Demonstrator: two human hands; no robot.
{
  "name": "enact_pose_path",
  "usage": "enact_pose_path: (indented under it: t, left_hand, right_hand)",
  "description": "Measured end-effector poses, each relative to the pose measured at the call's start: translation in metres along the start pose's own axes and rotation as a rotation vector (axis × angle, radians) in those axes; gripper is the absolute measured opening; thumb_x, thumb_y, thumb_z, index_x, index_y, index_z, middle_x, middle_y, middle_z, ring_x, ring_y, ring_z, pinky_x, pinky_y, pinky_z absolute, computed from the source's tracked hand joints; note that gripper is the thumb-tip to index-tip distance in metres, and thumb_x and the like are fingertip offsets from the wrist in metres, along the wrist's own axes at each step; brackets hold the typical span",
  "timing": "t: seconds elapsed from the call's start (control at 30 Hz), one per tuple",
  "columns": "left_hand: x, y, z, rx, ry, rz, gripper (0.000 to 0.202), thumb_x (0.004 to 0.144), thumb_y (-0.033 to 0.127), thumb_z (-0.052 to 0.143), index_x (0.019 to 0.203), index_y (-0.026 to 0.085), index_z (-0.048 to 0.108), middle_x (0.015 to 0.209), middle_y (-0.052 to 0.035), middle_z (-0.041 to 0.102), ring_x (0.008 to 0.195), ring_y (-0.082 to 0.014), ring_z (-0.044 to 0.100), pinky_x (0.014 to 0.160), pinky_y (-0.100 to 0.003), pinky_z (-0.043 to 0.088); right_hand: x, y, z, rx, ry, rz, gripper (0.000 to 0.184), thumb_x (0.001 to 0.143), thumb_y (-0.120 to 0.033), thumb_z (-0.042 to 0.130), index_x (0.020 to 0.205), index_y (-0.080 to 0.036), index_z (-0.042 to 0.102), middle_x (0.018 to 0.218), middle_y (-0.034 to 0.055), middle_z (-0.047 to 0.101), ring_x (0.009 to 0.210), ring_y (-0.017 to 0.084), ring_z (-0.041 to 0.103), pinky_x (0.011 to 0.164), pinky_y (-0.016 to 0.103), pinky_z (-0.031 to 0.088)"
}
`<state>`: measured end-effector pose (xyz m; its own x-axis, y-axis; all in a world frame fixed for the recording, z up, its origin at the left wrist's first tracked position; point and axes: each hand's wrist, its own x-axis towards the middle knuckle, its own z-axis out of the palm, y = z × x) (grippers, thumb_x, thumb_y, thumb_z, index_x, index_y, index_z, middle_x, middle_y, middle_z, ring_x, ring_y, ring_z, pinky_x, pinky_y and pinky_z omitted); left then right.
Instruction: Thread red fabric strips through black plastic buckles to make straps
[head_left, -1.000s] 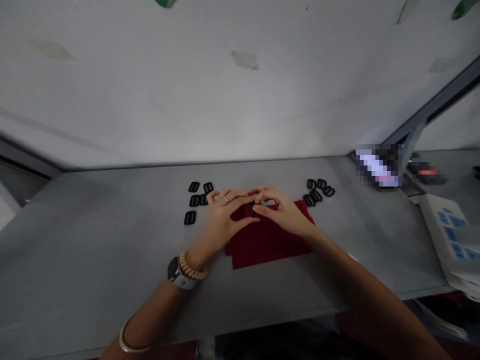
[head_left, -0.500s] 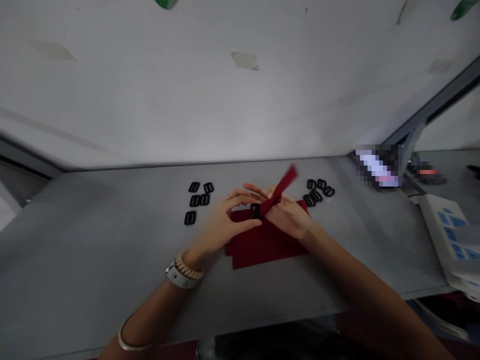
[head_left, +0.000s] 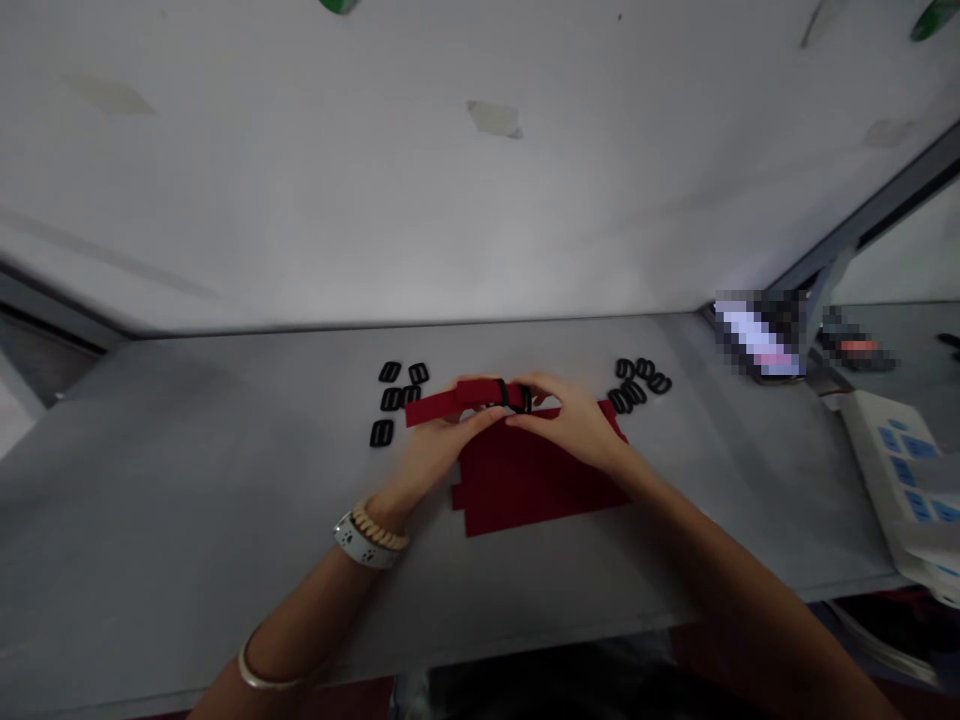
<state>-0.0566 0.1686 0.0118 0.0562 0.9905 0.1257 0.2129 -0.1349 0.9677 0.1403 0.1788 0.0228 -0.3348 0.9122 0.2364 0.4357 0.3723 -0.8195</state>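
Note:
A red webbing strap [head_left: 431,407] runs across the space between my hands, through black plastic buckle pieces [head_left: 504,393]. My left hand [head_left: 431,455] is closed on the strap, thumb in front, with the strap's free end lying out to the left over the fingers. With thumb and fingertips, my right hand [head_left: 581,425] pinches the black buckle [head_left: 524,398] at the strap's right end. Below both hands, red fabric strips [head_left: 540,485] lie flat on the grey table [head_left: 225,480]. Part of the threading is hidden behind the fingers.
Several black slide buckles [head_left: 382,433] lie left of my hands. Several black rings [head_left: 625,369] sit in a cluster to the right. Farther right are a blurred phone-like device [head_left: 757,340] and a white box with blue marks [head_left: 885,470]. A pale wall [head_left: 375,200] rises behind the table.
The strap's free end, which stuck up to the right, now lies out to the left. My right hand has turned from palm-up under the strap to pinching the buckle.

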Motion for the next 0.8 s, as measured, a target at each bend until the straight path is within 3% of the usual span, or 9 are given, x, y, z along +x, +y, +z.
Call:
enact_pose_path:
  t: [0.13,0.27,0.37,0.47,0.57,0.7,0.8]
  left_hand:
    - [0.017,-0.006,-0.014,-0.152,0.127,0.017,0.036,0.070,0.037,0.078,0.101,0.020,0.071,0.104,-0.0066,0.073,0.095,-0.0202,0.066,0.085,-0.033,0.053]
    - [0.036,-0.012,-0.052,-0.053,0.314,0.034,0.036,0.079,0.043,0.067,0.107,0.021,0.070,0.107,-0.0075,0.072,0.095,-0.0210,0.066,0.083,-0.034,0.052]
    - [0.041,-0.013,-0.080,0.408,0.298,0.022,0.033,0.078,0.039,0.071,0.107,0.023,0.072,0.108,-0.0084,0.071,0.104,-0.0279,0.062,0.088,-0.040,0.049]
    - [0.039,-0.013,-0.093,0.919,0.251,-0.005,0.025,0.077,0.033,0.073,0.101,0.023,0.075,0.118,-0.0117,0.068,0.122,-0.0378,0.050,0.098,-0.053,0.040]
    - [0.036,-0.014,-0.092,1.083,0.207,0.000,0.023,0.082,0.029,0.070,0.104,0.024,0.074,0.125,-0.0131,0.064,0.124,-0.0401,0.045,0.097,-0.060,0.036]
    - [0.034,-0.012,-0.074,0.990,0.176,0.145,0.028,0.087,0.026,0.063,0.114,0.023,0.070,0.129,-0.0130,0.062,0.122,-0.0374,0.047,0.097,-0.056,0.038]
    - [0.029,-0.006,-0.051,0.812,-0.068,0.241,0.033,0.091,0.018,0.052,0.121,0.024,0.066,0.131,-0.0084,0.062,0.123,-0.0304,0.049,0.102,-0.051,0.036]
  right_hand:
    - [0.004,0.015,-0.011,-0.230,-0.004,-0.007,0.032,0.083,-0.028,0.069,0.115,-0.025,0.067,0.113,0.0065,0.073,0.101,0.026,0.068,0.087,0.042,0.054]
    - [0.007,0.025,-0.025,-0.366,0.003,0.017,0.029,0.085,-0.029,0.068,0.113,-0.023,0.067,0.109,0.0073,0.073,0.096,0.027,0.069,0.084,0.043,0.054]
    - [0.007,0.027,-0.028,-0.474,0.013,0.016,0.032,0.085,-0.029,0.068,0.116,-0.021,0.062,0.110,0.0087,0.072,0.096,0.028,0.068,0.083,0.042,0.053]
    - [0.006,0.028,-0.025,-0.635,0.022,-0.041,0.030,0.086,-0.023,0.065,0.115,-0.018,0.060,0.109,0.0119,0.071,0.101,0.030,0.066,0.087,0.045,0.050]
    - [0.006,0.029,-0.022,-0.664,0.002,-0.091,0.021,0.087,-0.022,0.063,0.107,-0.019,0.061,0.106,0.0124,0.069,0.101,0.031,0.064,0.087,0.046,0.048]
    - [0.007,0.028,-0.022,-0.442,0.008,-0.089,0.023,0.085,-0.030,0.067,0.105,-0.022,0.062,0.108,0.0102,0.064,0.101,0.029,0.061,0.085,0.044,0.049]
    - [0.006,0.020,-0.021,-0.231,-0.017,-0.102,0.027,0.082,-0.032,0.072,0.106,-0.024,0.063,0.103,0.0061,0.064,0.095,0.024,0.061,0.084,0.039,0.050]
